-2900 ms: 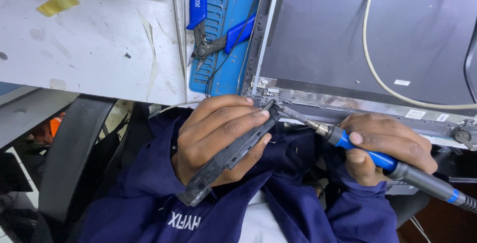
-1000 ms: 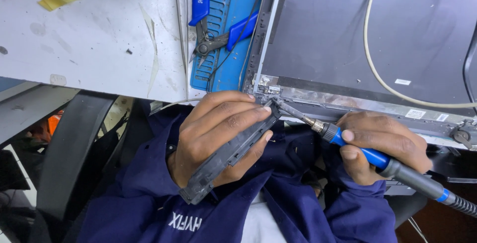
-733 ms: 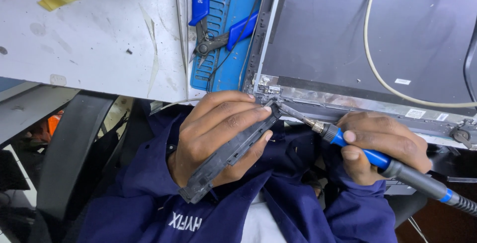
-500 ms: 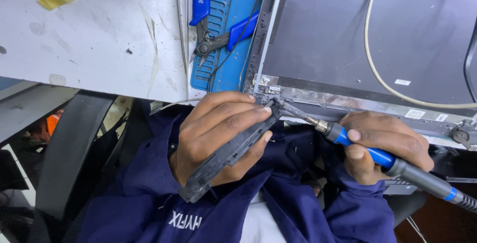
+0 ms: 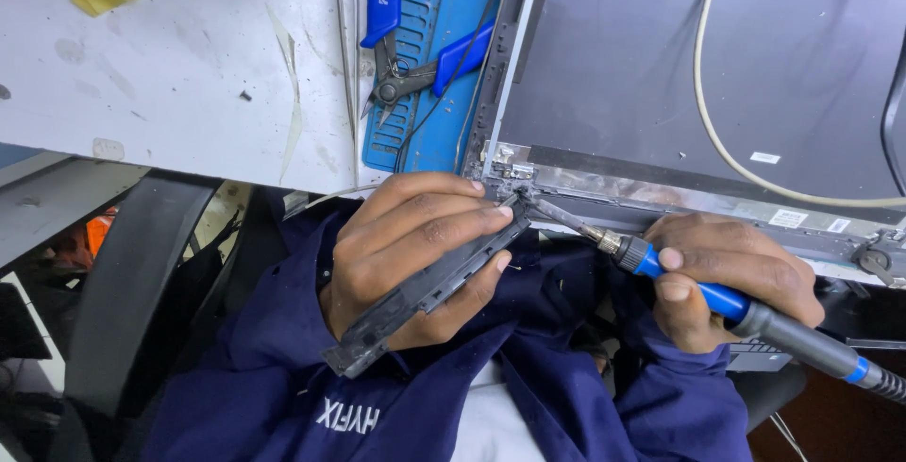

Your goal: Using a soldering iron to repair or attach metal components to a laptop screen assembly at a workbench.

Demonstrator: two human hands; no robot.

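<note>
We saw the left hand (image 5: 415, 254) wrapped around a long dark plastic strip (image 5: 425, 287), which slanted from the lap up to the corner hinge (image 5: 510, 171) of the grey laptop lid (image 5: 717, 56) lying on the bench (image 5: 170, 75). The right hand (image 5: 731, 278) was closed on a blue-handled soldering iron (image 5: 727, 302), its tip meeting that hinge just beside the strip's upper end. Blue-handled cutters (image 5: 406, 56) lay on a blue tray (image 5: 453, 37) nearby (a cream cable (image 5: 717, 132) crossed the lid).
</note>
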